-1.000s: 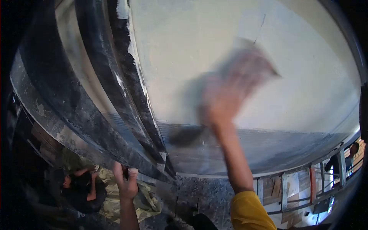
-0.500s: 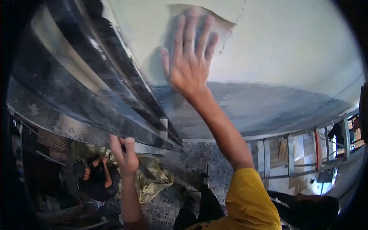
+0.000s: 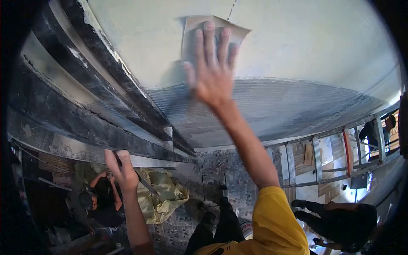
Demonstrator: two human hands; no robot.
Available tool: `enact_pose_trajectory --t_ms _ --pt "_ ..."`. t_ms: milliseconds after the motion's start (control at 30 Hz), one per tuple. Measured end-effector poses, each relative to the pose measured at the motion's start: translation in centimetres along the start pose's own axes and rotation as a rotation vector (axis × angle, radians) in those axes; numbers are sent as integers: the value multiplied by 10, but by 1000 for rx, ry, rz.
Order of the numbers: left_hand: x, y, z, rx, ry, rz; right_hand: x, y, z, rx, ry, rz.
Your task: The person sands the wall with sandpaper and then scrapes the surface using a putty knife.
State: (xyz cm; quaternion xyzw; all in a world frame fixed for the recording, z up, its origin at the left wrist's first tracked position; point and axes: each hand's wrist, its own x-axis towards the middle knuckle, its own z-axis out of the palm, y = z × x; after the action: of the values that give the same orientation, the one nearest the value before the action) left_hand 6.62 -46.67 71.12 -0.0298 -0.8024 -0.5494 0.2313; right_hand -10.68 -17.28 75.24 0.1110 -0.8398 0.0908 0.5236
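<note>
My right hand (image 3: pixel 213 76) lies flat with fingers spread over a brown sheet of sandpaper (image 3: pixel 191 47), pressing it against the pale painted wall (image 3: pixel 293 46). The sheet's right corner lifts off the surface. Below the hand runs a grey ribbed band (image 3: pixel 272 104) of the same wall. At lower left, my left hand (image 3: pixel 126 176) is closed around a slim, dark flat tool (image 3: pixel 148 185) that sticks out past its right side; the exact kind cannot be made out. Its fingertips are right at the lower dark metal beam (image 3: pixel 91 134).
Dark beams with rough white edges (image 3: pixel 111 55) border the wall on the left. A ladder (image 3: pixel 316 159) lies across the right. Beneath are a crumpled yellowish sheet (image 3: pixel 168 193), a crouching person (image 3: pixel 102 197), another person (image 3: pixel 340 221) at lower right, and a bucket (image 3: pixel 246 227) by my legs.
My right hand and the sandpaper have shifted slightly down the wall. The left hand with its tool has moved left, and the whole view has tilted a little.
</note>
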Motion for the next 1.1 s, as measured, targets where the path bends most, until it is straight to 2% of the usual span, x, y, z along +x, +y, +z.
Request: enact_pose_trajectory --t_ms 33,100,133,167,233,300,367,400,467,533,600,633,667,700,767,833,867,933,1000,1067,1100 --pt "-4 1 6 8 0 -7 -5 23 -6 -107 -38 -102" --pt "-3 7 18 -30 212 35 -13 76 -29 -18 47 124" --pt "-7 14 2 106 49 -152 -16 94 -43 -15 86 279" --pt "-7 14 17 38 185 -36 -16 102 -48 -20 175 354" --pt "-10 1 8 26 72 -133 -7 81 -25 103 360 446" --pt "-6 9 17 12 107 -59 2 17 1 246 363 583" --pt "2 17 17 8 143 19 -12 -55 23 156 115 283" --pt "4 21 14 15 95 26 -20 -55 25 158 114 282" --pt "8 30 16 14 57 35 -29 -49 28 20 -51 8" --pt "14 37 16 52 48 153 -38 -5 16 -2 -33 -2" --pt "17 34 10 35 -8 149 -48 46 -7 -119 -21 201" --pt "17 32 9 11 -65 130 -50 60 -14 -48 96 340" --pt "11 31 19 -36 42 105 -52 67 -18 20 217 482" --pt "9 30 19 -39 31 107 -55 59 -7 11 218 489" --pt "6 28 25 -107 74 45 -45 17 38 188 428 483" --pt "9 17 20 -83 117 37 -36 -76 24 243 41 334" --pt "10 16 16 -64 71 89 -45 -74 27 246 39 334" --pt "12 21 10 35 2 132 -55 -60 29 116 -133 -24" --pt "10 22 11 11 -4 103 -53 -8 -12 78 -523 193" --pt "13 20 11 -13 2 87 -81 57 -4 -91 -47 320" --pt "12 16 13 -18 25 100 -73 56 1 -87 -40 318"
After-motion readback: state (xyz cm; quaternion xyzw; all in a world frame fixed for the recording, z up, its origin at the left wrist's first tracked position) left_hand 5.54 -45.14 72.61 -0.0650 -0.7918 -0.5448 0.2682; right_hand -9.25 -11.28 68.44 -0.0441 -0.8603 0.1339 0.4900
